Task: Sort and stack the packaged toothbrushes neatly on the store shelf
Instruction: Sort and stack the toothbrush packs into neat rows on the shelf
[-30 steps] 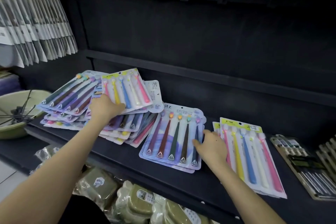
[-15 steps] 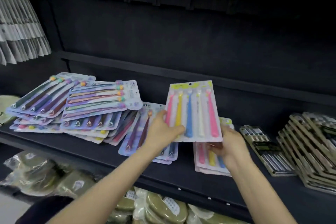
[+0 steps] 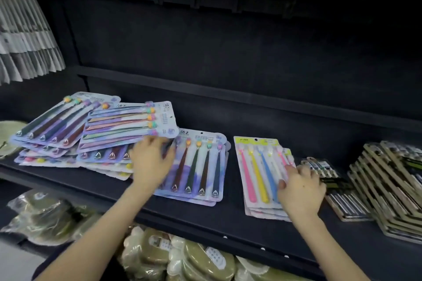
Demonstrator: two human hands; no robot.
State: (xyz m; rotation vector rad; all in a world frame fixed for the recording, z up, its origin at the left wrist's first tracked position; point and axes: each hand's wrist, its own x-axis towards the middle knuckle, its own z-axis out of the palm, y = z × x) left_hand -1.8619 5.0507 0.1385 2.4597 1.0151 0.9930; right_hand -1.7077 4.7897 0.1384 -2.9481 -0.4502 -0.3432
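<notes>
Landmark: the purple stack (image 3: 198, 166) at mid-shelf. Below and in front of it lie olive bagged goods (image 3: 182, 258), under the shelf (image 3: 228, 230) edge. My left hand (image 3: 151, 162) covers the stack's left edge with fingers spread, gripping nothing, its fingertips at the rim of a crosswise pack (image 3: 127, 125). My right hand (image 3: 301, 187) lies flat, fingers extended, on the pastel stack (image 3: 258, 173) right of the landmark. Half a second ago both hands held the top pastel pack raised; it now lies flat on that stack, and my left hand has moved away. Header print on both stacks is too blurred to read. Both stacks run front to back, brush heads rearward. The crosswise pack runs left to right, heads rightward, atop a loose pile (image 3: 57, 134) left of the landmark. Brown-carded packs (image 3: 388, 189) sit farthest right.
</notes>
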